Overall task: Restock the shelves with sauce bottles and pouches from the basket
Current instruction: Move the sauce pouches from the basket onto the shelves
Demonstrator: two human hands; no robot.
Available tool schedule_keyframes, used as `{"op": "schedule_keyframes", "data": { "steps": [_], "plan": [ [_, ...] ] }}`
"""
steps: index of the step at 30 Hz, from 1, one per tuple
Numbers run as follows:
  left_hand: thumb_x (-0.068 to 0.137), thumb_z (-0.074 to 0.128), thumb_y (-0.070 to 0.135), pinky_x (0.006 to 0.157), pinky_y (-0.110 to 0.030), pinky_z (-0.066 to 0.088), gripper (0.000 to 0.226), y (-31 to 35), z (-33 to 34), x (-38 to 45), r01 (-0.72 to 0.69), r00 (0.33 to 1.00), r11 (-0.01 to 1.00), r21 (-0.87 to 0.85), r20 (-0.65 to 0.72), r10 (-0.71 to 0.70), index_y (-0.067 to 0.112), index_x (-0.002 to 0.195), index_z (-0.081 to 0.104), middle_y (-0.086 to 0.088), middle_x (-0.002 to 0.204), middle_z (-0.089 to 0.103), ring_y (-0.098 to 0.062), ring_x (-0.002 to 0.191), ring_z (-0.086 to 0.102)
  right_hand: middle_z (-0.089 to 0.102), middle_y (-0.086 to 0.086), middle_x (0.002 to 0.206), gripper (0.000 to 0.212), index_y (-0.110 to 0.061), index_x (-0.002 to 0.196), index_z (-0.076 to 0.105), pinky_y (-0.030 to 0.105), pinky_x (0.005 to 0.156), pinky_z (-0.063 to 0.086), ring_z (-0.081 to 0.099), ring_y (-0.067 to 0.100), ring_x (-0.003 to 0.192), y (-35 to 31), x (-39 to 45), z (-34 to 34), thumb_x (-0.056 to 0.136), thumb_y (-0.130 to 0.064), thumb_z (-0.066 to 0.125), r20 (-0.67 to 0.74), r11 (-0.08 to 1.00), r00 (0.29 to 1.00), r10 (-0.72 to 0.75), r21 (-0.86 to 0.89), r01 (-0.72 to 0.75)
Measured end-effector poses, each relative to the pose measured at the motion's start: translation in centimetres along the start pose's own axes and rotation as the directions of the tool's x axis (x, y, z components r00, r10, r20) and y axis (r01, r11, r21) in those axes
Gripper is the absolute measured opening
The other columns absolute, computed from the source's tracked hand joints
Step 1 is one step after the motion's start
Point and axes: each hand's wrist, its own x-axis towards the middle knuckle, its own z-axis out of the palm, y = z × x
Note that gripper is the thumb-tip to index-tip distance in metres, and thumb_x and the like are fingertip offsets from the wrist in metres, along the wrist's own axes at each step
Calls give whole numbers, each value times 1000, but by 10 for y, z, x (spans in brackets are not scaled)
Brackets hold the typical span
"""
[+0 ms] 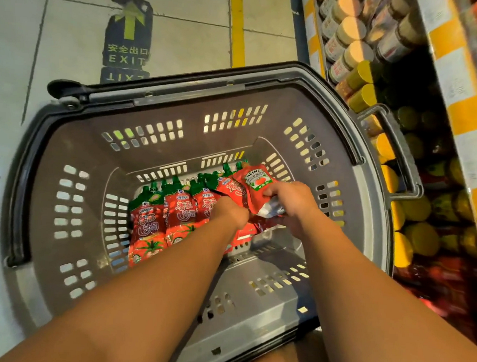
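Both hands down in grey basket (pixel 71 150). Right hand (pixel 292 202) grips Heinz pouch (pixel 255 182); left hand (pixel 229 211) holds red pouches (pixel 178 210), at 9 o'clock of it. Shelf jars (pixel 353 50) at 1 o'clock.

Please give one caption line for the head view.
Both hands lift red sauce pouches from a grey basket.

We see warm, dim light; the shelves (pixel 447 117) at three o'clock blur heavily, and wide-angle distortion bends the basket (pixel 64 127) rim.
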Motion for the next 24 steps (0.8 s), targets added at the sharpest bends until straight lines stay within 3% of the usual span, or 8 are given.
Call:
{"op": "schedule_keyframes", "data": {
  "steps": [3, 5, 8, 13, 15, 17, 21, 24],
  "plan": [
    [94, 64, 4, 73, -48, 65, 26, 7, 9, 2, 85, 994, 969, -233, 80, -68, -1, 119, 66, -21, 111, 73, -39, 96, 73, 63, 16, 74, 34, 7, 96, 71, 45, 58, 57, 60, 29, 64, -7, -10, -5, 65, -6, 76, -2, 997, 1000, -10, 76, 10],
    [96, 62, 4, 57, -39, 63, 27, 11, 10, 1, 205, 972, 856, -475, 198, -122, 2, 124, 65, -20, 111, 75, -35, 89, 75, 62, 13, 74, 41, 9, 104, 69, 37, 55, 52, 58, 26, 63, -9, -16, -10, 67, -7, 76, -11, 993, 999, -31, 117, 32],
    [99, 62, 12, 58, -39, 63, 27, 19, 8, 6, 299, 948, 714, -633, 283, -146, 0, 122, 69, -21, 108, 76, -33, 91, 76, 61, 12, 76, 44, 6, 104, 69, 38, 57, 51, 56, 27, 65, -9, -22, -18, 64, -9, 78, -33, 989, 998, -55, 136, 59],
    [104, 60, 11, 60, -48, 63, 30, 29, 14, 18, 311, 947, 677, -667, 280, -159, -1, 131, 61, -24, 115, 73, -36, 98, 74, 65, 15, 76, 44, -8, 82, 62, 56, 63, 57, 64, 34, 69, -8, -27, -31, 43, -18, 79, -46, 988, 995, -92, 124, 97],
    [100, 62, 4, 80, -53, 64, 36, 27, 15, 23, 308, 951, 642, -702, 237, -197, -2, 135, 56, -25, 122, 71, -37, 109, 72, 66, 17, 75, 49, -8, 79, 63, 54, 62, 54, 64, 34, 70, -9, -26, -37, 35, -22, 78, -39, 986, 994, -102, 127, 106],
    [97, 66, 3, 95, -51, 60, 39, 25, 14, 25, 246, 969, 707, -663, 161, -187, -1, 135, 57, -21, 126, 70, -37, 114, 70, 70, 22, 80, 57, -4, 82, 69, 54, 64, 54, 64, 33, 71, -12, -26, -42, 29, -26, 77, -16, 986, 995, -101, 133, 102],
    [88, 72, 1, 95, -54, 59, 31, 24, 6, 21, 43, 992, 806, -590, -71, -105, 2, 118, 65, -21, 115, 72, -37, 104, 71, 68, 16, 73, 52, -1, 89, 72, 45, 57, 51, 62, 30, 58, -24, -38, -50, 39, -16, 73, -1, 980, 996, -88, 182, 86],
    [87, 69, -2, 91, -56, 60, 27, 20, -6, 9, 3, 999, 829, -559, -36, -28, 1, 114, 63, -22, 106, 74, -36, 94, 72, 60, 14, 70, 33, -6, 80, 67, 37, 54, 48, 55, 27, 58, -32, -59, -61, 47, -9, 65, 21, 980, 998, -64, 192, 59]
  ]
}}
